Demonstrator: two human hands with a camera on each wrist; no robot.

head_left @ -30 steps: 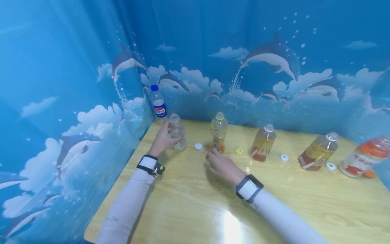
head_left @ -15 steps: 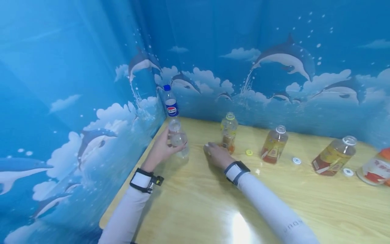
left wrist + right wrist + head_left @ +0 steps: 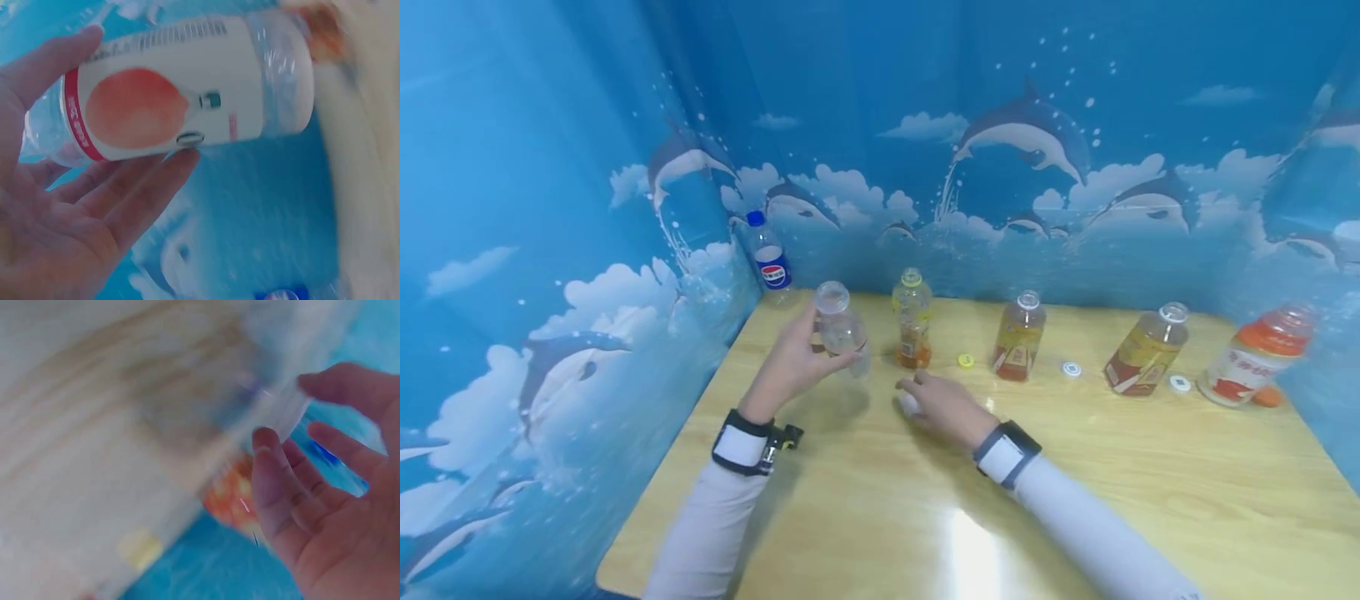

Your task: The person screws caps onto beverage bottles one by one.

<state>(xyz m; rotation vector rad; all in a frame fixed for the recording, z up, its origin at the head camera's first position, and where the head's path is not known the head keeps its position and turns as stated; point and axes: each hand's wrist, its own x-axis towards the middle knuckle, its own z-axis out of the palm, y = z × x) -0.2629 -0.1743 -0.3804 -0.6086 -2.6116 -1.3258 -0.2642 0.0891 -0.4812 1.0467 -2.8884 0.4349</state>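
My left hand point(image 3: 795, 360) grips a clear, capless plastic bottle point(image 3: 841, 327), its mouth tipped a little toward me. In the left wrist view, the thumb and fingers wrap the bottle point(image 3: 165, 94), whose white label bears a round orange-red fruit. Low over the table, my right hand point(image 3: 951, 408) pinches a white bottle cap point(image 3: 911, 406) between thumb and fingertips. That cap point(image 3: 292, 412) looks blurred in the right wrist view. Just behind the right hand stands an uncapped bottle point(image 3: 913, 321) with a yellow neck ring and some orange drink.
A Pepsi bottle point(image 3: 772, 262) with a blue cap stands in the back left corner. To the right are two uncapped amber drink bottles, one point(image 3: 1019, 337) nearer, and an orange-and-white bottle point(image 3: 1255, 358). A yellow cap point(image 3: 966, 360) and white caps point(image 3: 1071, 368) lie between them.
The right hand has taken the white cap off the table and drawn it slightly nearer. The left hand has brought its bottle a little toward me, mouth tipped more my way.
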